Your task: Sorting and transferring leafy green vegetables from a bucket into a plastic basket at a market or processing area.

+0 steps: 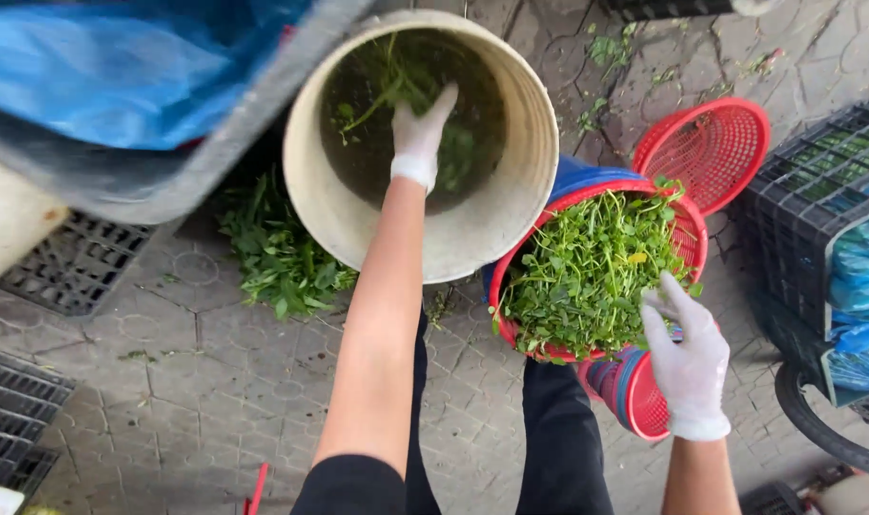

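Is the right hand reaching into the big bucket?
No, the gloved right hand rests at the red basket of greens, while the left hand is inside the bucket.

Left white-gloved hand (420, 138) is being extended forward, fingers straight; right white-gloved hand (687, 358) is being held open, nearer the body.

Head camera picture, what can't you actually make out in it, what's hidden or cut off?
- Left hand: reaches into the cream bucket; whether it grips the greens there cannot be told.
- Bucket's bottom: dark with shadow.
- Right hand: at the rim of the red basket of greens; its palm faces away.
- Black crate: cut off by the right edge.
- Blue plastic sheet: blurred, cut off at the top.
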